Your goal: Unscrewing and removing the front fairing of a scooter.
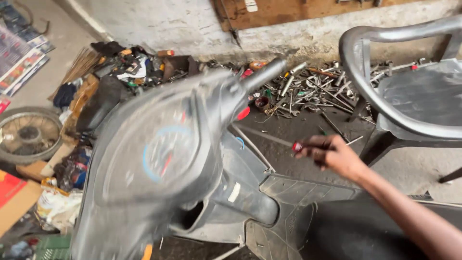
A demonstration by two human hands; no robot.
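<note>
The screwdriver (269,138) is long, thin and stiff, and it looks light. The right hand (332,155) has its grip closed around the red handle, over the scooter (192,183) floor. The left hand is out of sight.

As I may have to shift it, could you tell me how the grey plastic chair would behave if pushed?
The grey plastic chair looks moulded and thin-walled, so probably light and fairly stiff. Its slim legs on the rough concrete floor might catch and tip it rather than slide.
</note>
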